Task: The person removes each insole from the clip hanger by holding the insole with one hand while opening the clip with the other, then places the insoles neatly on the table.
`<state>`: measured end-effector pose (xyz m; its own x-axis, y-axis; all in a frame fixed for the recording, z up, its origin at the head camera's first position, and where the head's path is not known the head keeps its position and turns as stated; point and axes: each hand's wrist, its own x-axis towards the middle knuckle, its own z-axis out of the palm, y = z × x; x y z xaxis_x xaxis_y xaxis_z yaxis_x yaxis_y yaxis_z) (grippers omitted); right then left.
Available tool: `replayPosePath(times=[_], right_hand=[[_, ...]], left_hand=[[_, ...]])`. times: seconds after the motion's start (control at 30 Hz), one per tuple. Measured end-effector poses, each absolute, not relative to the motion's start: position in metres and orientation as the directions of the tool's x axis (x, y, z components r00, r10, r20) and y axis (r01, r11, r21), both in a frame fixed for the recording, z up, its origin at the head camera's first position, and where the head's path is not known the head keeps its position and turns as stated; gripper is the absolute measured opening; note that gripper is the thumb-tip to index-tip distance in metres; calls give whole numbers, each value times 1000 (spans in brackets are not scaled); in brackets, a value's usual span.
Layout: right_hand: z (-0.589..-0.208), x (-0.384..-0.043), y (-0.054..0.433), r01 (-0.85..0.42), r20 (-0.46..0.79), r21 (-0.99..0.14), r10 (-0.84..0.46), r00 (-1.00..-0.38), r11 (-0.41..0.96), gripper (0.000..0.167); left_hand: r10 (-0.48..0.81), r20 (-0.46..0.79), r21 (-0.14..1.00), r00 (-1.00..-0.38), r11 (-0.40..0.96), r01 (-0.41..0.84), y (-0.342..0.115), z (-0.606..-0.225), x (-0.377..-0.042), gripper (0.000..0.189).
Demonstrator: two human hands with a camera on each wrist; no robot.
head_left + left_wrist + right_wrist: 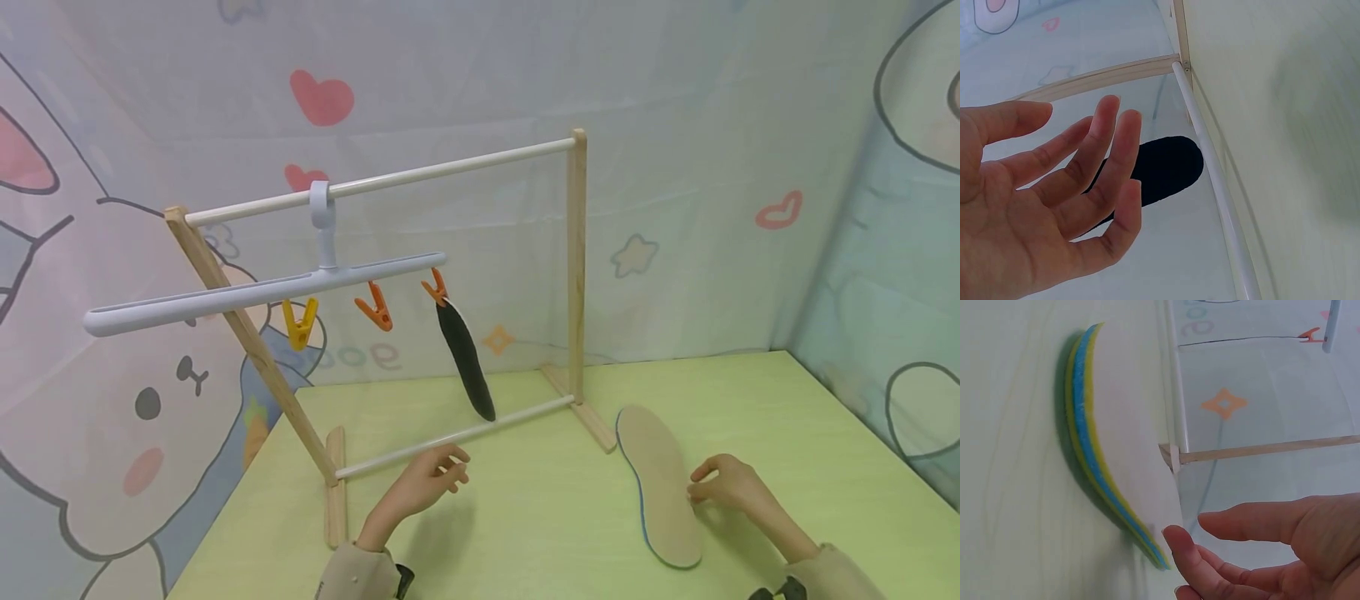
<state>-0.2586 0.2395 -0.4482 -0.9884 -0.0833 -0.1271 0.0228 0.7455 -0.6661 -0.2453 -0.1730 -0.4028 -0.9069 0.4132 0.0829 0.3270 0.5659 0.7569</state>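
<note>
A beige insole (658,492) with a layered blue and yellow edge (1082,419) lies on the table at the right. My right hand (731,485) is at its right edge, fingers loosely bent and thumb apart from them; whether the fingertips touch it I cannot tell. A black insole (467,358) hangs from an orange clip (437,287) at the right end of the white hanger (262,292). My left hand (426,482) hovers by the rack's lower bar, its fingers relaxed and holding nothing. In the left wrist view, the black insole (1169,169) shows behind those fingers.
The hanger hooks over the top bar (450,171) of a wooden rack (576,267). Another orange clip (377,308) and a yellow clip (299,323) hang from it. Behind the light green table (540,517) is a patterned curtain (712,167).
</note>
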Motion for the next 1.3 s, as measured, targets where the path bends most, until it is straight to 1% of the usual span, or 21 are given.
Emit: replayPosePath(times=[0.33, 0.63, 0.97, 1.17, 1.3], right_hand=[[-440, -261, 227, -14, -64, -662, -75, -995, 749, 25], [-432, -263, 212, -48, -18, -704, -84, -996, 709, 22], [-421, -268, 190, -100, 45, -737, -99, -994, 669, 21], [-418, -271, 176, -146, 92, -749, -116, -989, 646, 19], [-415, -274, 166, -184, 129, -753, -132, -983, 631, 19]], left_hand=[[396, 108, 741, -912, 579, 339, -174, -402, -248, 22], [391, 142, 736, -909, 573, 362, -172, -394, -252, 21], [325, 213, 707, -922, 600, 375, -172, -384, -265, 17], [259, 247, 696, -934, 623, 357, -171, -379, -273, 18], [197, 315, 691, -928, 623, 367, -170, -375, -280, 17]])
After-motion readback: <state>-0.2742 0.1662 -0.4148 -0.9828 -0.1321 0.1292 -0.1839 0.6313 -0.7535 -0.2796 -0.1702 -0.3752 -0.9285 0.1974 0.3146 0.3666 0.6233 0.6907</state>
